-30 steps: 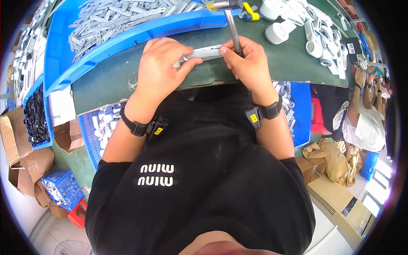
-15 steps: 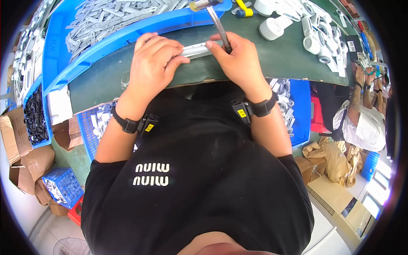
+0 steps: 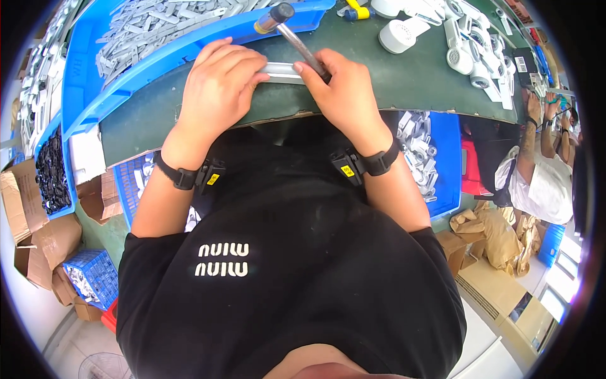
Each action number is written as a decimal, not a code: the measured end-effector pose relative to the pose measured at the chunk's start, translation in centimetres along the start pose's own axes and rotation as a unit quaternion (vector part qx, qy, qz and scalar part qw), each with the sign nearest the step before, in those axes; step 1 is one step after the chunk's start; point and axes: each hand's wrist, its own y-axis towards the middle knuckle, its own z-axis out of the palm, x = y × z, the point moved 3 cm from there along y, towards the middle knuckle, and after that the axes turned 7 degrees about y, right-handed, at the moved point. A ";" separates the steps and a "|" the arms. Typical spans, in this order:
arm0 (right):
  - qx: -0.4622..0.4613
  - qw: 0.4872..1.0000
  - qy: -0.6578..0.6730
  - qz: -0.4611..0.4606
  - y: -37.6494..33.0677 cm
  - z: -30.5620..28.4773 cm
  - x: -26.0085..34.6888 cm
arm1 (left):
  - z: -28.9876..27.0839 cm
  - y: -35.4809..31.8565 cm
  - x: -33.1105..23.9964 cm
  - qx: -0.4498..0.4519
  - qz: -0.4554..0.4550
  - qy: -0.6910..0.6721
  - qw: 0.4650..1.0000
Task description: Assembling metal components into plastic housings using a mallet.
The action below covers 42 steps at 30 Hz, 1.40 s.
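Over the green worktable [image 3: 265,104], my left hand [image 3: 221,82] is closed around one end of a long, narrow light-grey plastic part [image 3: 283,72]. Its far end reaches my right hand [image 3: 344,85], whose thumb presses on it. Those same right fingers grip the dark-ended handle of a small hammer [image 3: 303,47]. The hammer's metal shaft slants up and left, and its black and yellowish head stands above the part, apart from it. Both ends of the part are hidden by my fingers.
Beyond my left hand lies a blue bin [image 3: 82,95] full of grey strips [image 3: 151,28]. White shower-head-like parts [image 3: 398,36] and a yellow-and-blue tool [image 3: 357,11] lie at the far right. Below the table edge is a blue crate [image 3: 445,164]. A co-worker [image 3: 543,183] is farther right.
The hammer's head has swung left and nearer, over the plastic part. Both hands have shifted slightly left, still holding the part.
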 end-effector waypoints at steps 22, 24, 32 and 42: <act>-0.018 0.987 0.080 -0.138 -5.8 -7.0 1.5 | 2.1 -0.3 -1.2 -0.032 -0.001 -0.068 0.997; -0.042 0.982 0.083 -0.162 -7.4 -7.1 1.2 | 2.1 -0.2 -1.2 -0.038 -0.001 -0.068 0.997; 0.040 0.996 -0.045 -0.064 -7.9 -6.1 1.2 | 2.3 -0.6 -1.3 -0.050 -0.001 -0.062 0.997; 0.039 0.996 -0.016 -0.072 -7.6 -5.4 1.6 | 1.2 0.3 -2.2 0.014 -0.046 -0.056 0.997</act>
